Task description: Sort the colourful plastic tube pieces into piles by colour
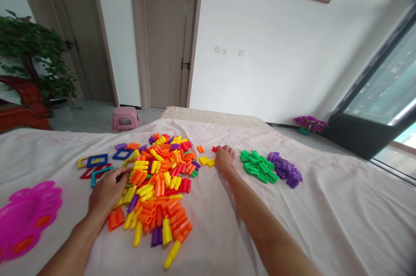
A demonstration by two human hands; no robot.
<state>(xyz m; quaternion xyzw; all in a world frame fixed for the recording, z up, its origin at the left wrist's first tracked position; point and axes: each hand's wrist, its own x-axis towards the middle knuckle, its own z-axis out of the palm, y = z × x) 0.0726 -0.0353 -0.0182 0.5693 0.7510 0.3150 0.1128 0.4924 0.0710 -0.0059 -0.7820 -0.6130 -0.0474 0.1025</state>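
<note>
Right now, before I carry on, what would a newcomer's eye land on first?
Probably the big mixed pile of plastic pieces, mostly orange and yellow, left of centre on the pale cloth. Next come two single-colour heaps to its right: the green heap, then the purple heap beside it. After that, the bright pink dish, cut off at the left edge.

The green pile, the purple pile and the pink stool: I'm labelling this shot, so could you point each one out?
Green pile (259,166): head view, on the middle of its pieces.
Purple pile (285,170): head view, on the middle of its pieces.
Pink stool (125,113): head view, on its seat.
</note>
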